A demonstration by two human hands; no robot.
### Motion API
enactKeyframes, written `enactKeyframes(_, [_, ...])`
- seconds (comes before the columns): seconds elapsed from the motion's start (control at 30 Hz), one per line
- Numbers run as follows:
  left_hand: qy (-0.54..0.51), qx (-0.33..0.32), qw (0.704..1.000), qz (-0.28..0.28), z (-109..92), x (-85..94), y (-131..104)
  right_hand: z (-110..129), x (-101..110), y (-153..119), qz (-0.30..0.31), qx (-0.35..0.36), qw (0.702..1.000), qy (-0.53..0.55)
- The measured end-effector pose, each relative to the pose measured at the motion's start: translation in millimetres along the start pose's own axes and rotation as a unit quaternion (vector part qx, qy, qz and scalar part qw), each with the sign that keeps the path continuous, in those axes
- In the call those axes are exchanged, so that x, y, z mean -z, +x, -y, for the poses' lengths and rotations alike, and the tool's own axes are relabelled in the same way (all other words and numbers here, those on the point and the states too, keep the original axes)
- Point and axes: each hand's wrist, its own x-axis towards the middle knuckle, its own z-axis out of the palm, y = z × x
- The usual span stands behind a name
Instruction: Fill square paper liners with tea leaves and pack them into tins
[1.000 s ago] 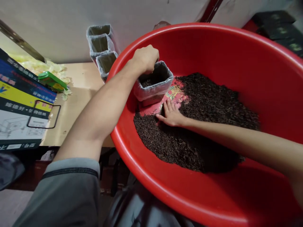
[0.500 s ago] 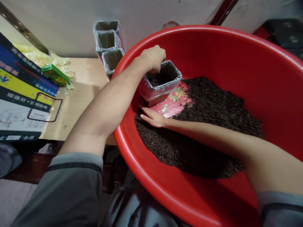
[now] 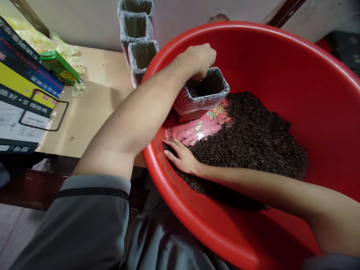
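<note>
My left hand (image 3: 201, 60) is closed over the back left rim of a box lined with a clear plastic bag (image 3: 206, 98); its fingertips are hidden. Inside a large red basin (image 3: 284, 56), the box stands upright at the left, with some dark loose leaves, like dry tea (image 3: 253, 135), visible in it. More of these leaves lie heaped on the basin's floor, beside a bare patch of pink printed bottom (image 3: 194, 129). My right hand (image 3: 182, 155) rests on the leaves by the near left wall, fingers stretched out and apart, in front of the box.
Several more plastic-lined boxes (image 3: 142, 56) stand in a row on a wooden board (image 3: 94, 101) left of the basin. A printed carton (image 3: 25, 97), a green packet (image 3: 60, 66) and pale crumpled scraps (image 3: 63, 47) lie further left. A wall runs behind.
My right hand has drawn back from the base of the box toward the near left wall, uncovering more pink bottom. My left hand stays at the box's rim. The view has shifted slightly.
</note>
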Motion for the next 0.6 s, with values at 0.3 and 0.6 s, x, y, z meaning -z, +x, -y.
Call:
enactKeyframes(0.3, [0.024,-0.053,0.997,0.049,1,3.4,2,7,3,4,-0.021,-0.051,0.998,-0.025])
enactKeyframes(0.6, [0.002,-0.075,0.993,0.09,1,8.1,-2,-1,8,18,-0.003,-0.029,0.999,0.031])
